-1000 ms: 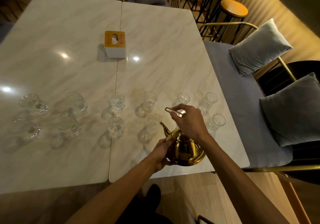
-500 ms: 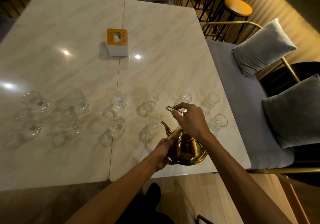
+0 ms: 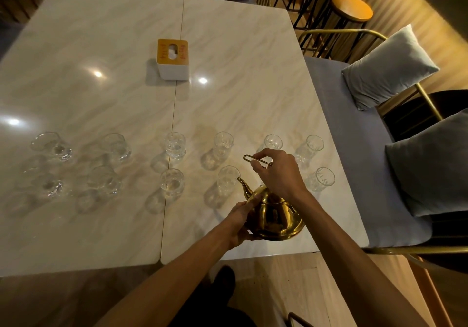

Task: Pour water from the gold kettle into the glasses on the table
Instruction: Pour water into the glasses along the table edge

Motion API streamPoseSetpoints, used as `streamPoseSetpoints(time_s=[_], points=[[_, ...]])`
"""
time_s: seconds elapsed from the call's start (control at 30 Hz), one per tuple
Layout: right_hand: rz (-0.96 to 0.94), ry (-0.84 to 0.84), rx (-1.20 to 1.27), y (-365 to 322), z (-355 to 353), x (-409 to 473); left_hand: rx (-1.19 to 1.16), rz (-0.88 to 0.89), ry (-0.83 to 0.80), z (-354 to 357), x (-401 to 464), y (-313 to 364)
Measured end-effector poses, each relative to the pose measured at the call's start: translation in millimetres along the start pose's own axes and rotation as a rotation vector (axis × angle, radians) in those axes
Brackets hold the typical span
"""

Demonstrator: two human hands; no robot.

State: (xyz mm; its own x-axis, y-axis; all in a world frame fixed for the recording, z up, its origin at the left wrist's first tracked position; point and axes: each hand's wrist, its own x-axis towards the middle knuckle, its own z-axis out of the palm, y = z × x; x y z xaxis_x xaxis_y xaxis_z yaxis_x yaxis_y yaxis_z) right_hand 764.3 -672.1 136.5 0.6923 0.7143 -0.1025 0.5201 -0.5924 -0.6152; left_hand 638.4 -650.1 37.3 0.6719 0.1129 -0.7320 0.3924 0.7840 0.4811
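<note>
- Since a second ago little has shifted: your hands keep the same hold on the gold kettle (image 3: 274, 216), which sits at much the same spot near the table's near edge; only the view has drifted slightly.
- Your right hand (image 3: 277, 172) is above the kettle, fingers curled and pinching the thin wire handle (image 3: 255, 160), which stands raised above the lid.
- Your left hand (image 3: 239, 221) cups the kettle's left side, fingers wrapped round the belly just below the base of the spout (image 3: 244, 186).
- The spout points away from you, its tip just beside the rim of the nearest glass (image 3: 228, 178).
- Whether the kettle's base touches the marble table (image 3: 228, 86) or is just lifted, you cannot tell.
- The other glasses stand in two rows left and right of the kettle's spout; one (image 3: 320, 178) stands right of your right wrist.
- A tissue box (image 3: 173, 58) with an orange top sits well beyond the kettle, near the table's seam.
- Grey cushions (image 3: 387, 66) lie on the bench to the right of the kettle.
</note>
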Motion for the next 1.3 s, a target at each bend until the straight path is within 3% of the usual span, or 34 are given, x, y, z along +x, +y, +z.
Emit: streamPoseSetpoints(time_s=[0.7, 1.03, 1.3], points=[[0.010, -0.008, 0.002, 5, 3, 1, 0.032, -0.005, 0.021, 1, 0, 1], [0.029, 0.055, 0.209, 18, -6, -35, 0.078, 0.018, 0.133, 0, -6, -5], [0.058, 0.150, 0.249, 22, -18, -59, 0.133, 0.177, 0.138, 3, -13, -6]])
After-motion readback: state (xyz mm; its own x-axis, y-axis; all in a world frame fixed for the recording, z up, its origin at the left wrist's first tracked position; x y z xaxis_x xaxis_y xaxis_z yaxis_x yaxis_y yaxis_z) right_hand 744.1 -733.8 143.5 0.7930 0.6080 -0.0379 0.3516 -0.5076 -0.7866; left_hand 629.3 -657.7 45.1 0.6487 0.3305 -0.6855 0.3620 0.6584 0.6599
